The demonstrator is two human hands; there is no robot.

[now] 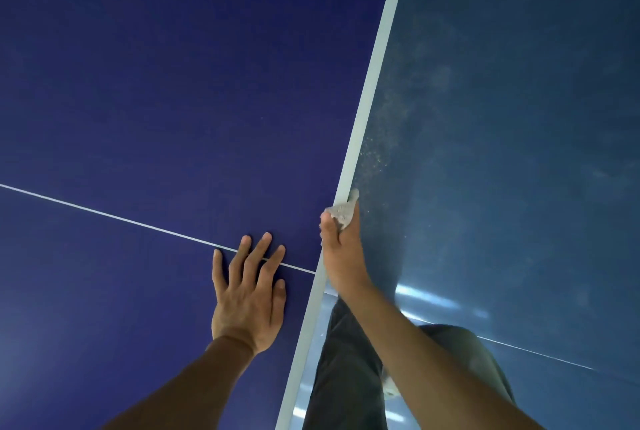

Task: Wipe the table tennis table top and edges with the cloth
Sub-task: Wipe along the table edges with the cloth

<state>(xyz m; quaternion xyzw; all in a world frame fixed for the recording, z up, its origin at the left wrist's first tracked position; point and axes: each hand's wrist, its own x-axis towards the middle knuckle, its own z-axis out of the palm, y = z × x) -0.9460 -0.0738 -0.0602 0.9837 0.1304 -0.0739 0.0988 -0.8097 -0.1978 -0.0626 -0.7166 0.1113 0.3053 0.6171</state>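
The dark blue table tennis table top [156,83] fills the left of the view, with a thin white centre line [104,215] and a white edge stripe [370,83] running diagonally. My left hand [247,294] lies flat on the top, fingers spread, across the centre line close to the edge. My right hand [341,249] grips a small grey-white cloth [343,209] and presses it against the table's side edge, thumb on the stripe. Most of the cloth is hidden inside the hand.
To the right of the edge lies a glossy blue-green floor [502,152] with pale dust specks near the table's edge and light reflections. My dark trouser legs [346,377] stand close against the table's edge at the bottom.
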